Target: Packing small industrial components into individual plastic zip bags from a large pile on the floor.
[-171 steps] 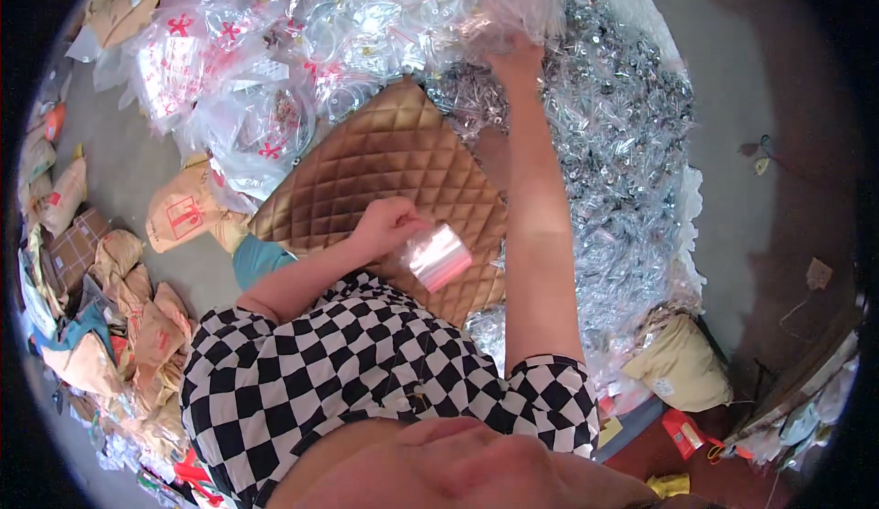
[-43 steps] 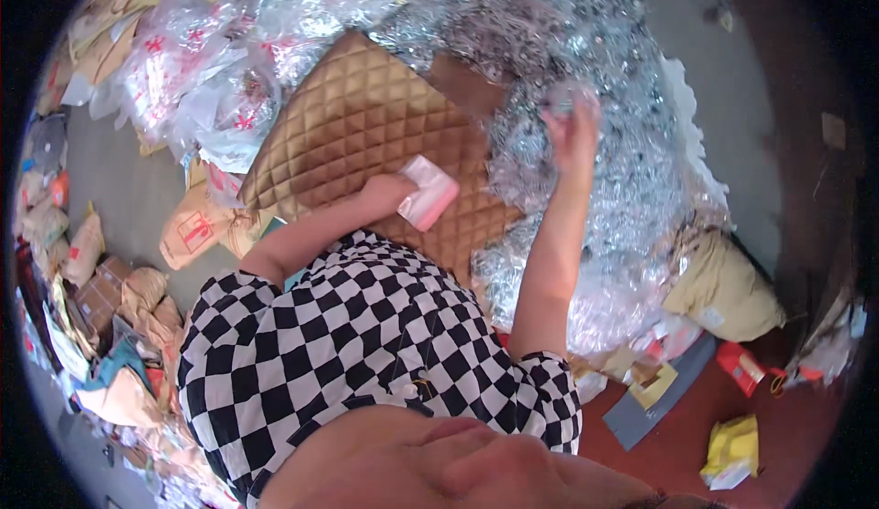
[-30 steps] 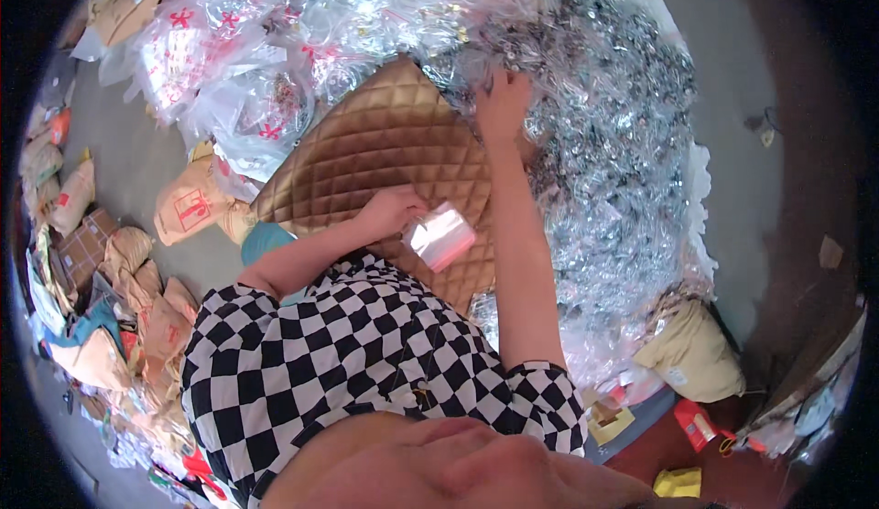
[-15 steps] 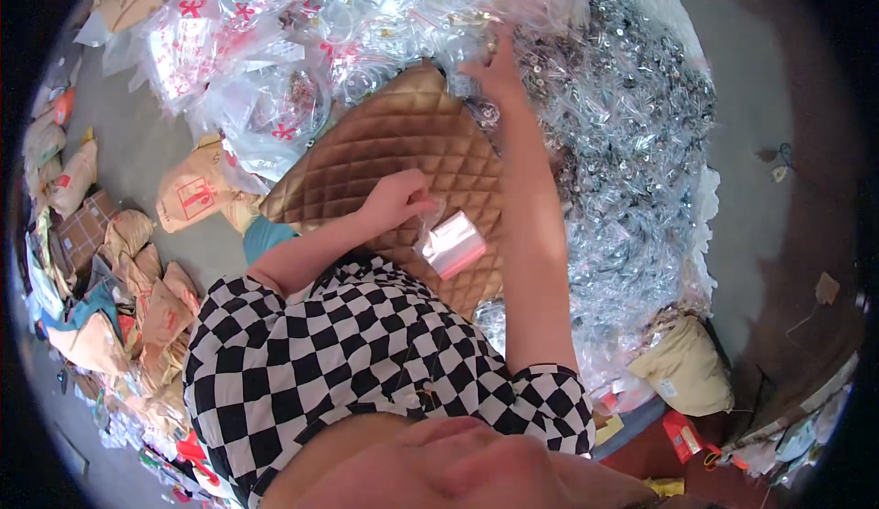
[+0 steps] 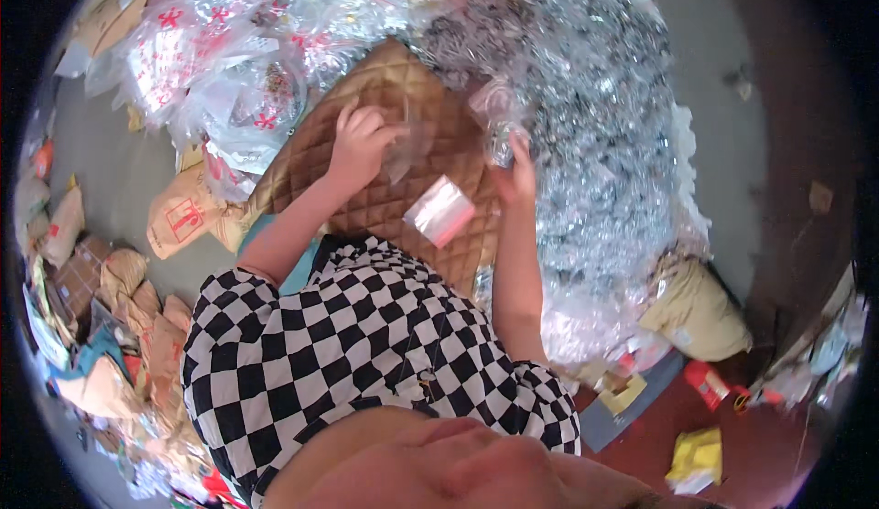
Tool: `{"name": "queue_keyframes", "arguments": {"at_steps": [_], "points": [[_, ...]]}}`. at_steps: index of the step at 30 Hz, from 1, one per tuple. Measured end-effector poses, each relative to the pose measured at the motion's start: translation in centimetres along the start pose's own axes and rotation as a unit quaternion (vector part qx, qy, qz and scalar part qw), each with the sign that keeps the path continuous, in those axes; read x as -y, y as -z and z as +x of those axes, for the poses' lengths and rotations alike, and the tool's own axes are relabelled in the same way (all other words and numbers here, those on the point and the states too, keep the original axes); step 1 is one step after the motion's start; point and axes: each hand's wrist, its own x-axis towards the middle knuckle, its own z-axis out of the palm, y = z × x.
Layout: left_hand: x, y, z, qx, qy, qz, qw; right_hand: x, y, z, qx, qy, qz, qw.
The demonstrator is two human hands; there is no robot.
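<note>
My left hand [image 5: 358,146] pinches a thin clear plastic bag [image 5: 409,150], which looks flat and is partly smeared by motion. To its right, my right hand [image 5: 515,176] grips a clear packet [image 5: 501,145] with small shiny contents that I cannot make out. Under both hands spreads a brown quilted cloth [image 5: 316,175] over my lap. A small stack of clear plastic bags [image 5: 439,211] with a pinkish edge lies on this cloth, nearer to me than either hand.
A large heap of clear packets with small metal parts [image 5: 595,152] fills the right side. Bigger plastic bags with red print [image 5: 169,56] lie far left. Brown paper sacks [image 5: 188,211] are on the floor at left, and a beige sack [image 5: 700,312] stands at right.
My right hand has drawn back from the far heap and now has a packet in it. My left hand has moved farther from me, lifting a clear bag away from the stack.
</note>
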Motion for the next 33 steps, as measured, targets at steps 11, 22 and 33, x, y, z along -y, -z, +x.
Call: {"name": "queue_keyframes", "arguments": {"at_steps": [11,22,33], "points": [[-5.2,-5.6,-2.5,0.277,-0.005,-0.218,0.936,-0.2,2.0,-9.5,0.02,0.165,-0.306,0.937],[-10.5,-8.3,-2.4,0.312,-0.204,-0.218,0.902,-1.6,0.7,-12.6,0.038,0.197,-0.821,0.534],[-11.9,-9.6,-3.7,0.411,-0.145,-0.313,0.844,-1.6,10.0,-13.8,0.232,0.23,-0.484,0.812]]}}
